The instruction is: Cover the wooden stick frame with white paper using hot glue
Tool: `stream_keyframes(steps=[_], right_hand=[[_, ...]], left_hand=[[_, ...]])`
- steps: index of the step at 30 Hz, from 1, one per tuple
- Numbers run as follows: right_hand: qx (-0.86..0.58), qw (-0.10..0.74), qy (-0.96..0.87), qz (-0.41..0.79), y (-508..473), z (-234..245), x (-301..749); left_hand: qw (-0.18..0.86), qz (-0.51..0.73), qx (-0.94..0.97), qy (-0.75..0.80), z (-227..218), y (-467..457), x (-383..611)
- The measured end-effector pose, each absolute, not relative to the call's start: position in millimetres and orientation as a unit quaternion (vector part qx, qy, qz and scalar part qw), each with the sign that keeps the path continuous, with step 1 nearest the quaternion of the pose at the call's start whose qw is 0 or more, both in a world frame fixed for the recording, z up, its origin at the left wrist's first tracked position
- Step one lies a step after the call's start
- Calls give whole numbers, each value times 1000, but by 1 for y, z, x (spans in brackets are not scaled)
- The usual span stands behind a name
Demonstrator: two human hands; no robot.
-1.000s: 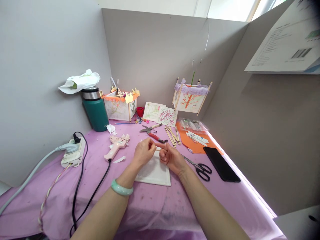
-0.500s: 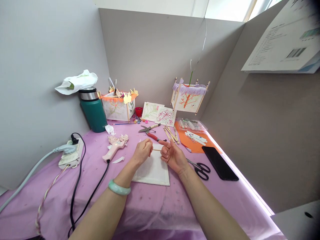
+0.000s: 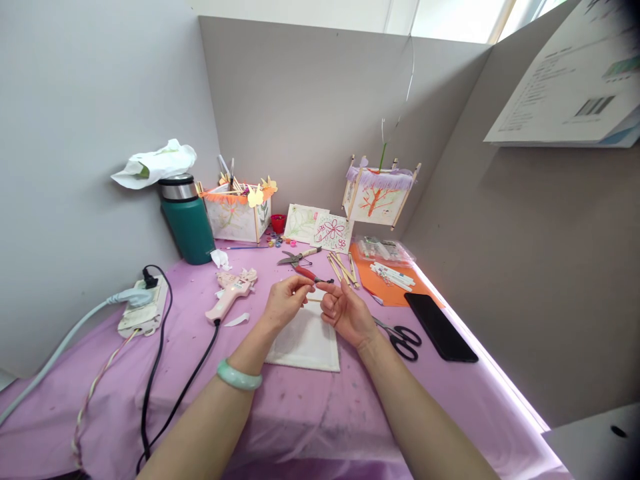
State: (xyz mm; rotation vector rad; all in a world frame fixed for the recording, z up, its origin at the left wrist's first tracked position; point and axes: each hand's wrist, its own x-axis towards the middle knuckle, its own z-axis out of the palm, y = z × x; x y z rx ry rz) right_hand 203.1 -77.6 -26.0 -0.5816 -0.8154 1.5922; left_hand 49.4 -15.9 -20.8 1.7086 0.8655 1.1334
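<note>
My left hand [image 3: 285, 303] and my right hand [image 3: 344, 312] meet over a white square panel [image 3: 305, 343] lying on the purple table cover [image 3: 310, 400]. Both hands have their fingers curled, and the left fingertips pinch at the tip of the right forefinger. A thin wooden stick [image 3: 314, 300] shows between the two hands; I cannot tell which hand grips it. A green bangle [image 3: 239, 377] sits on my left wrist. Red-handled pliers [image 3: 307, 274] lie just beyond the fingertips.
A pink glue gun [image 3: 231, 292] lies left, its cord running to a power strip [image 3: 140, 312]. Black scissors [image 3: 403, 337], a black phone [image 3: 439, 327] and orange paper [image 3: 385, 283] lie right. Loose sticks [image 3: 343, 267], a green flask [image 3: 187, 220] and paper lanterns [image 3: 380, 193] stand behind.
The hands stayed together over the white panel; the left fingers went from a closed curl to a pinch at the right forefinger tip. The view shifted slightly.
</note>
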Motion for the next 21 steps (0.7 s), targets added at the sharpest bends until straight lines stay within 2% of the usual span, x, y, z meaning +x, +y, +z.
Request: stream_keyframes(steps=[3, 13, 21], right_hand=[[-254, 581, -353, 688, -77, -26, 202], [-283, 565, -374, 679, -78, -30, 201], [-245, 567, -352, 704, -77, -29, 202]], left_hand=[[421, 450, 701, 361, -23, -15, 50], [195, 421, 781, 419, -23, -19, 45], [223, 425, 770, 420, -22, -18, 46]])
